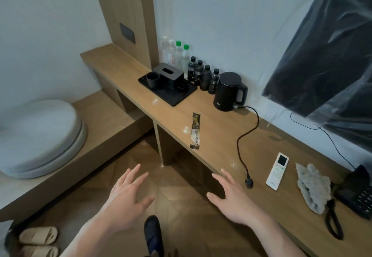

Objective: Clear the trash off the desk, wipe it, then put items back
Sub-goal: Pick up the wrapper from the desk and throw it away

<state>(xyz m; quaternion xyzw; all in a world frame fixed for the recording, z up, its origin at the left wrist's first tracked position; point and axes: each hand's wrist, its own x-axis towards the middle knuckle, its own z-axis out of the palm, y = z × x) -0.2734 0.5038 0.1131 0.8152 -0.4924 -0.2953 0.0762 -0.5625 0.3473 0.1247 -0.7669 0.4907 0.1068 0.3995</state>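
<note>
Both hands, left hand [128, 194] and right hand [231, 198], hover with fingers spread, holding nothing; pinch the wrapper [195, 130] at the worktop's [221, 135] front edge.

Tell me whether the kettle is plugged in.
Unplugged. The kettle's cord ends in a plug lying loose on the desk.

desk [221, 135]: matt wood | kettle [228, 91]: smooth black plastic | cloth [313, 188]: rough grey fabric | wrapper [195, 130]: glossy

Telephone [360, 194] cut off at right edge — wrapper [195, 130] print unreadable.
</note>
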